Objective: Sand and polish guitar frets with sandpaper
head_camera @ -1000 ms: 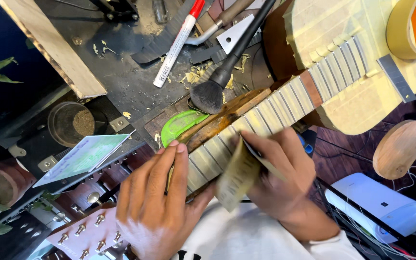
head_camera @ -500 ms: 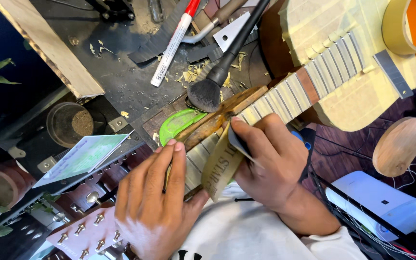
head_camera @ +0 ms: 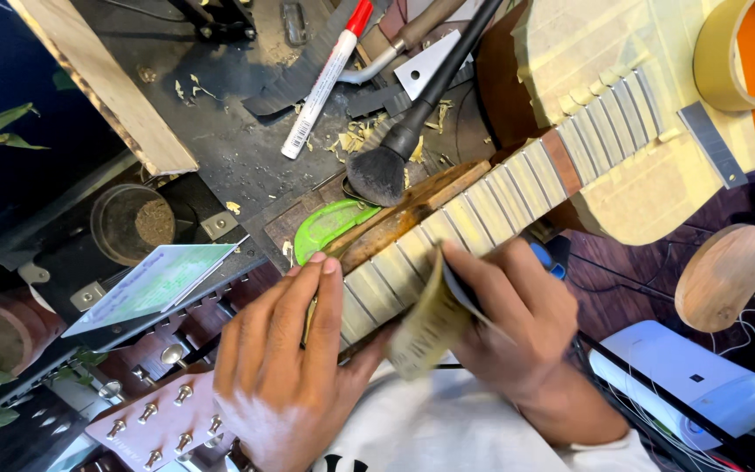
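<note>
The guitar neck (head_camera: pixel 482 218) shows pale masking strips striped by thin dark frets, with one bare reddish-brown band. The folded sheet (head_camera: pixel 430 323) is dull yellow-tan. The brush (head_camera: pixel 377 175) is black, the marker (head_camera: pixel 325 79) white with a red cap, the scraper (head_camera: pixel 329 229) bright green, the tabletop (head_camera: pixel 246 157) black.

Right hand (head_camera: pixel 507 328) shifted along the guitar neck (head_camera: pixel 482 210) over the last second: first set a little lower and nearer the body, then raised higher up the frets, now back down toward the lower edge of the neck. Folded sandpaper (head_camera: pixel 430 325) swung with it: lying flat and pointing down-left a second ago, stood up steeply half a second ago, now tilted down again beside the thumb of the left hand (head_camera: pixel 286 367). View also drifted slightly, with bench (head_camera: pixel 246 149) items sitting a touch differently in frame.
</note>
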